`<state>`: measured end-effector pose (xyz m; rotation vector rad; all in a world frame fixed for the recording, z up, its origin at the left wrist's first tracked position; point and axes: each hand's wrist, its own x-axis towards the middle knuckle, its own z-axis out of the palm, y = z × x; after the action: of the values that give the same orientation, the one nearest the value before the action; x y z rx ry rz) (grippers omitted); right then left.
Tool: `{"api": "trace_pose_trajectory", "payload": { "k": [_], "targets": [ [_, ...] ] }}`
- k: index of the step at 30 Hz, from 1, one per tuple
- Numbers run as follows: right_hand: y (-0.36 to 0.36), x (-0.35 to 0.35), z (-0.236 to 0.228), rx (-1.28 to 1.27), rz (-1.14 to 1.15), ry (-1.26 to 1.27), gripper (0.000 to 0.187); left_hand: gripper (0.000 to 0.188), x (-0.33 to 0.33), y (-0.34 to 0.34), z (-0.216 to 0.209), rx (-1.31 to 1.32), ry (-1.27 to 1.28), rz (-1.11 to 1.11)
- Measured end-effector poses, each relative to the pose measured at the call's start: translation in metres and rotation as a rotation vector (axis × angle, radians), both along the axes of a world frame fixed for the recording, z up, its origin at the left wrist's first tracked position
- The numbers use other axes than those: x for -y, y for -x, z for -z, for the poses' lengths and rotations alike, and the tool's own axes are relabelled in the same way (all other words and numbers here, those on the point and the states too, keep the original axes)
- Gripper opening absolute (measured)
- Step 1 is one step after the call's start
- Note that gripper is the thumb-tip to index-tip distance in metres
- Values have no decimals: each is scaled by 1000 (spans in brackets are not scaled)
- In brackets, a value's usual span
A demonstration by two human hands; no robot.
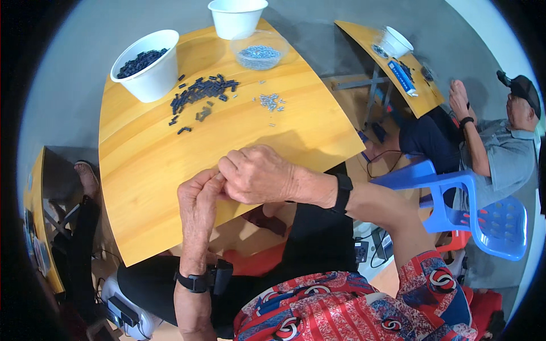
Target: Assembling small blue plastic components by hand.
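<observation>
My left hand and my right hand meet over the near part of the wooden table. The left thumb and forefinger are pinched together, and the right fingers curl closed against them. Whatever they hold is too small or too covered to make out. Farther off on the tabletop lies a loose pile of small black pieces, tube-like in shape. Right of it is a scatter of small silvery metal pieces.
Along the far side stand a white tub of black pieces, another white tub and a clear bowl of metal pieces. To the right are a blue plastic chair, a second table and a seated person.
</observation>
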<state>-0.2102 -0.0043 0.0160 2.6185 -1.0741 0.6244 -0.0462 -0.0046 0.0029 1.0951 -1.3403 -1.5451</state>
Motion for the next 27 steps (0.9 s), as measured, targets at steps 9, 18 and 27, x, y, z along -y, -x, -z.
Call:
{"api": "trace_pose_trajectory", "payload": {
  "k": [9,18,27],
  "targets": [
    [3,-9,5,15,-3,-45,24,20,-7,5,2,-20,-49,6],
    [16,-37,11,18,65,9,21,21,-15,15,-3,83,-57,166],
    [16,-41,-2,107,178,-28,18,18,-9,23,-6,105,62,115]
  ]
}}
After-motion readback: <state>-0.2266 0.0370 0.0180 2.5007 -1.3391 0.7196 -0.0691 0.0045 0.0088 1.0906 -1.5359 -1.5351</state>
